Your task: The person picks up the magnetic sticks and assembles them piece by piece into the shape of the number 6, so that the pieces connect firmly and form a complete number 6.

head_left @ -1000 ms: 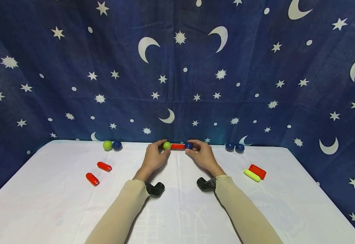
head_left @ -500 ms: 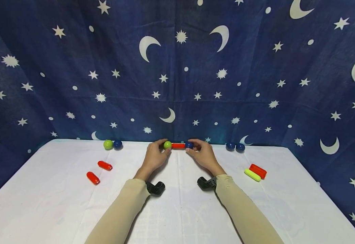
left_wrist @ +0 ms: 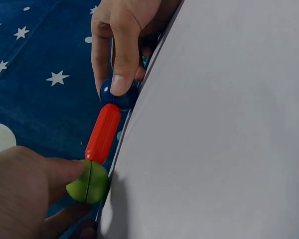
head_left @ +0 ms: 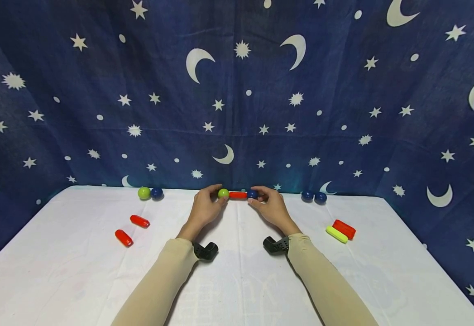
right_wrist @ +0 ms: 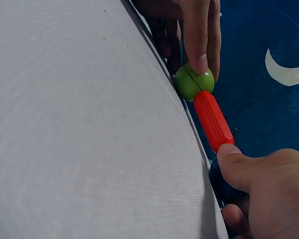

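Observation:
At the far edge of the table, a red rod (head_left: pixel 238 195) lies in line between a green ball (head_left: pixel 223 193) and a dark blue ball (head_left: pixel 252 194). My left hand (head_left: pixel 205 207) holds the green ball between thumb and fingers. My right hand (head_left: pixel 272 207) pinches the blue ball at the other end, its thumb (left_wrist: pixel 120 82) on the ball in the left wrist view. Both balls touch the rod's ends. In the right wrist view the red rod (right_wrist: pixel 213 120) is plain, while the right thumb covers part of the dark blue ball (right_wrist: pixel 221 180).
To the left sit another green ball (head_left: pixel 144 193), a blue ball (head_left: pixel 157 194) and two red rods (head_left: pixel 140 221). Two blue balls (head_left: pixel 307 196), a thicker red piece (head_left: pixel 344 229) and a yellow rod (head_left: pixel 337 234) lie right. A star-patterned cloth (head_left: pixel 237 113) hangs behind the table.
My left hand and wrist have shifted slightly left, with the fingers still at the green ball. The right hand, the row of pieces and the loose pieces look unmoved.

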### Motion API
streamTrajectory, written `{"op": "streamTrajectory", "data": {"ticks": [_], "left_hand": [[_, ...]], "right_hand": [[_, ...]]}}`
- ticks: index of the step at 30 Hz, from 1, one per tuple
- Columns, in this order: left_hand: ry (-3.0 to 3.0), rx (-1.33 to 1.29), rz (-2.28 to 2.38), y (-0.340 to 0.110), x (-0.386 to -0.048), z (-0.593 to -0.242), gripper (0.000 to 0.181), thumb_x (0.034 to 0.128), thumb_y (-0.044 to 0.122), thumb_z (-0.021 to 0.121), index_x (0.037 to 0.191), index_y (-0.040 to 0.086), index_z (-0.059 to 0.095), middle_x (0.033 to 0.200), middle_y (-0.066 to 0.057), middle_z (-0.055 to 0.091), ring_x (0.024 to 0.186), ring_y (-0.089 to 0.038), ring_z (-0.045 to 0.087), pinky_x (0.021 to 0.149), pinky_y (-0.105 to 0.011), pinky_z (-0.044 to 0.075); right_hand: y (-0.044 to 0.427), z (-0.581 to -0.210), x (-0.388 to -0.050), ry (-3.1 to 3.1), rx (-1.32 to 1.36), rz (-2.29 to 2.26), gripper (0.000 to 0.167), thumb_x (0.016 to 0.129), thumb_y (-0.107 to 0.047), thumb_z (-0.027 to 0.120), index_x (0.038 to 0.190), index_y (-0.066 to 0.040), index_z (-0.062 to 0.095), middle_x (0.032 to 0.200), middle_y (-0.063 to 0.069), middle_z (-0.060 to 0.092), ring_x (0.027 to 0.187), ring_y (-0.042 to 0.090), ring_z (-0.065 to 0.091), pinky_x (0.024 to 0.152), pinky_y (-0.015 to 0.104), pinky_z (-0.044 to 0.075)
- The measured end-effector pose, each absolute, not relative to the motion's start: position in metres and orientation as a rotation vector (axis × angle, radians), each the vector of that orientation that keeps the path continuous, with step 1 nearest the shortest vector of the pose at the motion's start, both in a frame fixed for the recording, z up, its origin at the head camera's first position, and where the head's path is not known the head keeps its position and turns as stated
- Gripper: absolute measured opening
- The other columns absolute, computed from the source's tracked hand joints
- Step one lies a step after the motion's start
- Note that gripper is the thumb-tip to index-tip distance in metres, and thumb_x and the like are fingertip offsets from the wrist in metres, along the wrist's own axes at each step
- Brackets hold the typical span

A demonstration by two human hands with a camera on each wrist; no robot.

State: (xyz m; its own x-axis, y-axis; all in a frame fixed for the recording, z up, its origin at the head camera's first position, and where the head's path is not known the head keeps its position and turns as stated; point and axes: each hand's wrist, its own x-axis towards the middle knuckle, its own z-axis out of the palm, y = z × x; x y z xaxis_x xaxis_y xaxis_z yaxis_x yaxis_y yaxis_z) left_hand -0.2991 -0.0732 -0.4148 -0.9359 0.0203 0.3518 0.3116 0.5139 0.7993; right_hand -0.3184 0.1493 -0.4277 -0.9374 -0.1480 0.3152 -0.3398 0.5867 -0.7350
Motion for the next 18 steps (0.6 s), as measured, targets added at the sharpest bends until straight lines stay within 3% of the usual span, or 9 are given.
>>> {"op": "streamTrajectory", "data": {"ticks": [7,18], "left_hand": [[-2.446,-0.236,-1.448,-0.084,-0.300,-0.405,0.042,0.0920,0.007,0.070,0.133,-0.003,0.064,0.121,-0.023,0.068,0.107,-0.035,0.064,0.094,-0.046,0.051],[-2.459,-0.232,-1.470,-0.110,-0.297,-0.393,0.044,0.0945,0.010,0.070,0.136,-0.002,0.061,0.124,-0.024,0.067,0.113,-0.040,0.063,0.097,-0.048,0.050]], "right_hand": [[0.149,-0.430,-0.320,-2.611,0.399,1.260,0.040,0.092,-0.017,0.077,0.130,-0.009,0.068,0.107,0.010,0.068,0.090,0.020,0.059,0.079,0.034,0.048],[0.150,-0.430,-0.320,-2.609,0.389,1.249,0.040,0.092,-0.017,0.077,0.130,-0.010,0.069,0.104,0.009,0.067,0.090,0.020,0.058,0.079,0.034,0.047]]}}
